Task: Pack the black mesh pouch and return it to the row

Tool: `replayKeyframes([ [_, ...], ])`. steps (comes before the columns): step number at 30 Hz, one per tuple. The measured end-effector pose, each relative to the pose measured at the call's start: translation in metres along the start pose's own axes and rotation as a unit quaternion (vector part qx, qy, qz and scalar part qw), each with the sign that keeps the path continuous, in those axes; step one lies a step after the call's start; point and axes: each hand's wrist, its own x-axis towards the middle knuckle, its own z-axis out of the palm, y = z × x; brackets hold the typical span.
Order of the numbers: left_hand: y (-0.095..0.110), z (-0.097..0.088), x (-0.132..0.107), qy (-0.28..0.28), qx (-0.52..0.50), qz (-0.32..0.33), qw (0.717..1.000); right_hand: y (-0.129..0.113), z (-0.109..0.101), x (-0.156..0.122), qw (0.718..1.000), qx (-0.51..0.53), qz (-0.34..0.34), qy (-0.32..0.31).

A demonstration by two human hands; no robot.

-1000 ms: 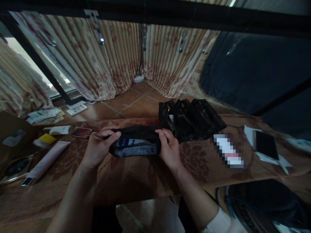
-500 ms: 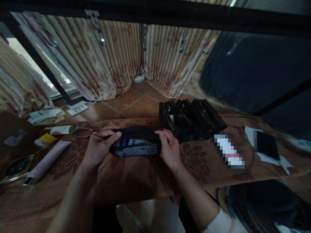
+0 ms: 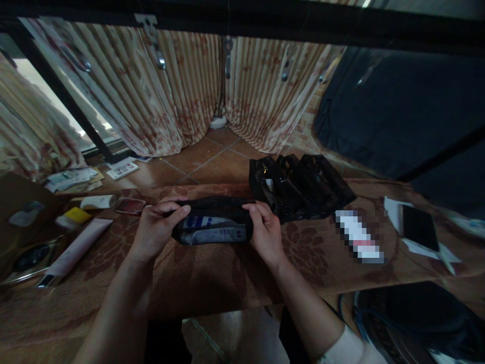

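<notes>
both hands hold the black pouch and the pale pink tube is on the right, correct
Wrong side: the head view shows the pale pink tube on the left. The left hand and right hand do both hold the black pouch.

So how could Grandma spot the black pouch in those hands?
Find the brown flower-patterned cloth. Over it, the left hand and right hand grip the oblong black pouch. Unlike the shiny black bags clustered nearby, it shows blue and white.

The black bag (image 3: 212, 205) stretched sideways over the cloth (image 3: 189, 275), a blue-and-grey packet (image 3: 215, 234) showing in it.
</notes>
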Motion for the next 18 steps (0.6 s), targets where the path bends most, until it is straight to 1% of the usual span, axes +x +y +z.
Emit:
replayKeyframes([
  [6, 0.0021, -0.0003, -0.0015, -0.002, 0.010, 0.002, 1.000, -0.0023, -0.0009, -0.0004, 1.000, -0.001, -0.008, -0.015],
  [12, 0.0037, -0.0007, -0.0022, -0.008, 0.006, 0.001, 1.000, -0.0090, -0.0028, -0.0031, 0.993, -0.090, -0.062, -0.053],
  [18, 0.0035, -0.0014, -0.0033, -0.021, -0.002, -0.001, 1.000, -0.0075, -0.0058, -0.0020, 0.986, -0.117, -0.070, -0.091],
])
